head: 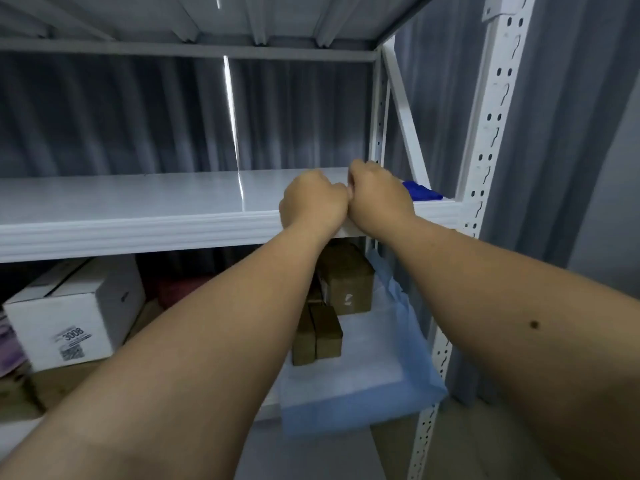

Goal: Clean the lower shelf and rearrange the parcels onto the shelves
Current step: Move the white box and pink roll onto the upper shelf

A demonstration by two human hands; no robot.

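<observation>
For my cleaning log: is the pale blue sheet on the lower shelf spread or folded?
Spread: the pale blue sheet lies flat, overhanging the front edge.

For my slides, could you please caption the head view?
Both hands, left and right, meet fisted over the middle shelf, cardboard parcels below.

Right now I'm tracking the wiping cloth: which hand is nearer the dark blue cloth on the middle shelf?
Right. The right hand sits just beside the blue cloth, which peeks out behind it; the left hand lies on its far side, farther away.
</observation>
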